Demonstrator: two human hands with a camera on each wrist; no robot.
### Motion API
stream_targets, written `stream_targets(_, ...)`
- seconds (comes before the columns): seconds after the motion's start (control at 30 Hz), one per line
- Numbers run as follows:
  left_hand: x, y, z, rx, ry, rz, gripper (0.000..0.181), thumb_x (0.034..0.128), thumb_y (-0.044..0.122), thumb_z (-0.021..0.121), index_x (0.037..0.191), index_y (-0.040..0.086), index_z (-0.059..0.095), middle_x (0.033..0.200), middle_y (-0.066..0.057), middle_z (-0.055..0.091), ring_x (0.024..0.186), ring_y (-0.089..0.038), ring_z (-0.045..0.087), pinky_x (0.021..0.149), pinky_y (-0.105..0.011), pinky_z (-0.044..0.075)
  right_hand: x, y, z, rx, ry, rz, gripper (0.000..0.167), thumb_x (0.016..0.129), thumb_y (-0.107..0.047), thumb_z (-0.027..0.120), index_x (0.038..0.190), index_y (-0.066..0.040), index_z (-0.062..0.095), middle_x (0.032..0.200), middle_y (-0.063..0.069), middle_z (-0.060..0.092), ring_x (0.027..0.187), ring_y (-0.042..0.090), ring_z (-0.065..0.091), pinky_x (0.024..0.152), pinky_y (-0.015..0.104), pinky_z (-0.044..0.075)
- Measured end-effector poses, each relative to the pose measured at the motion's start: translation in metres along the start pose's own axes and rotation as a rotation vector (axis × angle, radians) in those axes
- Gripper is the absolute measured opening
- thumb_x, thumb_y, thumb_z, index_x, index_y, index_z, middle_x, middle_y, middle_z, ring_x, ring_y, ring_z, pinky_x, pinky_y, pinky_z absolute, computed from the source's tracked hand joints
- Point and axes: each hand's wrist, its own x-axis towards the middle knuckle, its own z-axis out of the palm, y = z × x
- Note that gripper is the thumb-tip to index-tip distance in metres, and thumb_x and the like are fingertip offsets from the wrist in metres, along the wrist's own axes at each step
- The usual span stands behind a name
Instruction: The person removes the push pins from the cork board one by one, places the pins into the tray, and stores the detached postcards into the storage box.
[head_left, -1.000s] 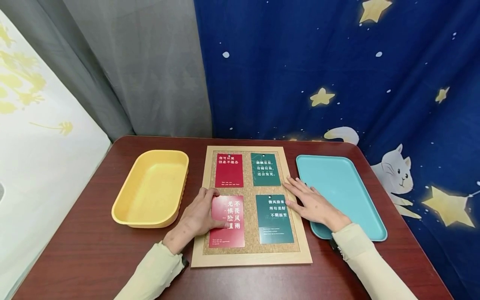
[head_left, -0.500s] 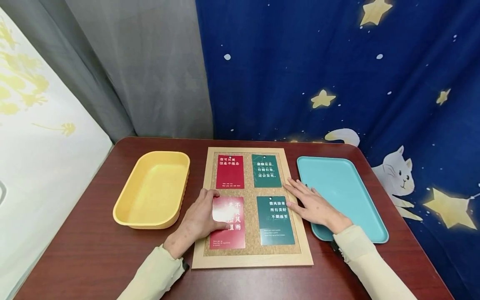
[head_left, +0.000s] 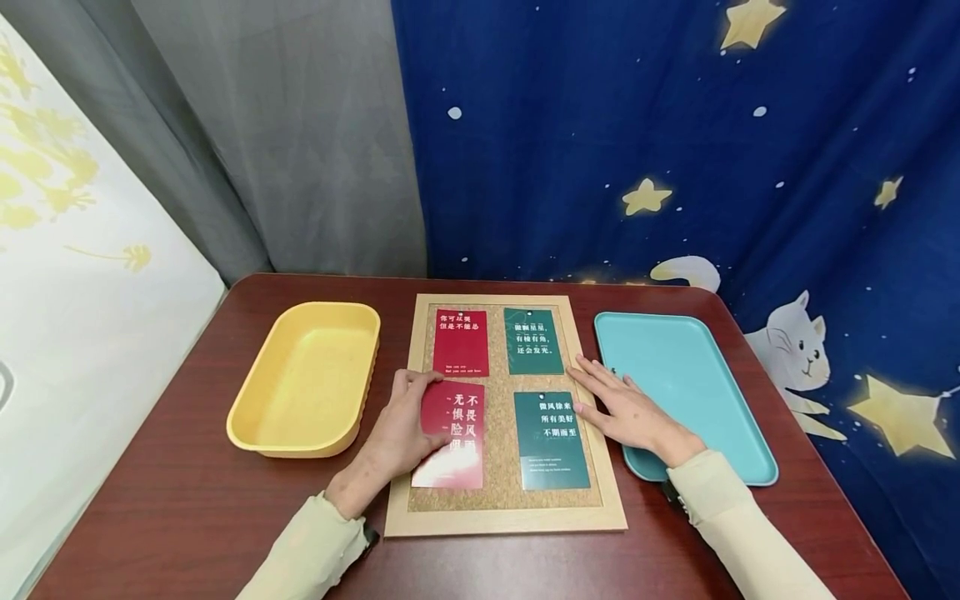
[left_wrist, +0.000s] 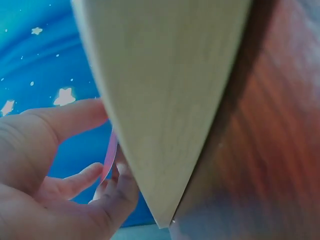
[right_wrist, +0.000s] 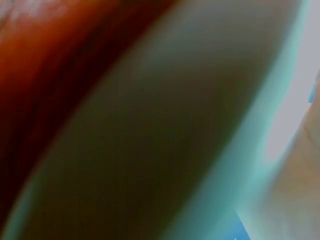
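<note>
In the head view, my left hand (head_left: 397, 433) holds the lower-left red card (head_left: 459, 475) by its left side, thumb and fingers at its edges. The card's bottom is washed out by glare. Slightly bent, the same card (left_wrist: 109, 159) shows between the fingers of my left hand (left_wrist: 35, 170) in the left wrist view, beside the wooden frame (left_wrist: 160, 90). My right hand (head_left: 633, 415) rests with extended fingers on the right rim of the cork board (head_left: 498, 396). An upper red card (head_left: 461, 350) and two green cards (head_left: 534, 354) (head_left: 551, 454) lie on the cork.
A yellow tub (head_left: 311, 379) stands left of the board. The turquoise tray (head_left: 678, 367) is on the right, partly under my right forearm. All stand on a reddish-brown table (head_left: 172, 467), with curtains behind.
My left hand and the lower-left red card have shifted slightly up and left; the glare on it now lies at the bottom. My right hand stays where it was.
</note>
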Motion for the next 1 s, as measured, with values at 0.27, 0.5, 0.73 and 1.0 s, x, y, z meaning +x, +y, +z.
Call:
stream_targets(0.27, -0.0002, -0.002, -0.0027, -0.043, 0.047, 0.057, 0.072, 0.0757, 0.008, 0.093, 0.139, 0.01, 0.058, 0.132, -0.017, 0.058, 0.115, -0.029, 0.061, 0.104, -0.047, 0.055, 0.0004, -0.0007, 0.0005, 0.006, -0.006, 0.007, 0.067, 0.106, -0.051, 0.053, 0.165, -0.027, 0.032, 0.176, 0.002, 0.02, 0.162, 0.034, 0.021, 0.124, 0.075, 0.016)
stream_targets(0.5, -0.0011, -0.0022, -0.0047, -0.051, 0.086, 0.079, 0.067, 0.0788, 0.011, 0.091, 0.138, 0.01, 0.06, 0.131, -0.013, 0.063, 0.111, -0.026, 0.063, 0.098, -0.044, 0.058, 0.0003, -0.0005, -0.0004, 0.005, -0.012, 0.01, 0.067, 0.106, -0.051, 0.053, 0.165, -0.027, 0.032, 0.176, 0.002, 0.019, 0.162, 0.034, 0.021, 0.124, 0.075, 0.016)
stream_targets(0.73, -0.0021, -0.0027, -0.0057, -0.045, 0.112, 0.089, 0.064, 0.0823, 0.014, 0.089, 0.139, 0.01, 0.06, 0.13, -0.012, 0.062, 0.102, -0.022, 0.059, 0.088, -0.037, 0.055, -0.0003, -0.001, -0.0011, 0.007, -0.011, 0.005, 0.067, 0.106, -0.05, 0.054, 0.165, -0.027, 0.032, 0.176, 0.003, 0.019, 0.162, 0.034, 0.022, 0.123, 0.076, 0.016)
stream_targets(1.0, -0.002, -0.0027, -0.0075, -0.082, 0.144, 0.091, 0.064, 0.084, 0.012, 0.087, 0.142, 0.011, 0.06, 0.129, -0.011, 0.062, 0.101, -0.022, 0.066, 0.088, -0.038, 0.059, -0.0004, -0.0015, -0.0009, 0.015, -0.01, 0.008, 0.066, 0.106, -0.048, 0.055, 0.165, -0.027, 0.032, 0.176, 0.004, 0.02, 0.162, 0.035, 0.022, 0.123, 0.076, 0.015)
